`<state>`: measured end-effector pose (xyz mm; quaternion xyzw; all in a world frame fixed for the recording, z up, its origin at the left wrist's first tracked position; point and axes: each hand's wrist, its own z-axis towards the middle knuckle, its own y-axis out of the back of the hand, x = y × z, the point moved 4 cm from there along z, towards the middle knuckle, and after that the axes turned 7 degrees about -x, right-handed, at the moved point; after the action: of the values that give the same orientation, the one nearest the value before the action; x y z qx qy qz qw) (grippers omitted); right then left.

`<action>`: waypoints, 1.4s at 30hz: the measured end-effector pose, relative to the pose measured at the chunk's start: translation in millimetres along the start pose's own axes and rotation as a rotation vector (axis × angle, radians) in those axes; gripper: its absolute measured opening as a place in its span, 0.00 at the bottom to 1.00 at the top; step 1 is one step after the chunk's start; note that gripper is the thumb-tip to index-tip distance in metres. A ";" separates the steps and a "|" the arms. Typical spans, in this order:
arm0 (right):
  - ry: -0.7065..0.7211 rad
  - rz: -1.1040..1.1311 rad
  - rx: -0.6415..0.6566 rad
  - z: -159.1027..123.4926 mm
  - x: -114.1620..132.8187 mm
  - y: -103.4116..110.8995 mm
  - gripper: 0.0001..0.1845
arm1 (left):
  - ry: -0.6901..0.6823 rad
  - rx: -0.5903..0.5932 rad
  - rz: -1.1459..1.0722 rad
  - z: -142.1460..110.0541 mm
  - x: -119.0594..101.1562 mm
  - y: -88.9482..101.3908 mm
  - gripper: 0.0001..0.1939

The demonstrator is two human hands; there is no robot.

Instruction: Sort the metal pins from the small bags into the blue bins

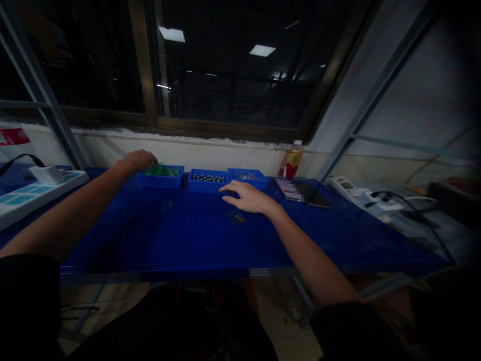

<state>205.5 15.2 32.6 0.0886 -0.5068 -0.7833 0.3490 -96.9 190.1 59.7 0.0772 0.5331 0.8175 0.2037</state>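
Observation:
My left hand [140,160] is at the left end of a small blue bin [161,183] that holds green, see-through pieces [165,170]. Its fingers are bent together over that bin's edge, and what they may hold cannot be made out. My right hand [246,196] hovers over the table with thumb and fingers apart, holding nothing visible. Just beyond its fingertips stands a middle blue bin [205,187] with several small, shiny round-topped parts. Below the right hand lies a small clear packet [237,218] with thin gold-coloured strips on the blue tabletop.
A third blue bin [259,184] holds clear pieces. Behind the right side stands a bottle [291,161] with a red and gold label, near a phone [318,196]. Power strips lie left [56,188] and right [353,193]. Metal frame posts and a window bound the table.

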 end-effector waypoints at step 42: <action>0.015 -0.020 -0.036 18.5 43.8 -82.5 0.08 | -0.403 0.111 -0.191 -93.2 -119.8 -52.8 0.15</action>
<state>126.3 20.8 -19.8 0.0931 -0.4891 -0.7950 0.3464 -7.2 80.4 -16.2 0.1993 0.5308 0.7319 0.3780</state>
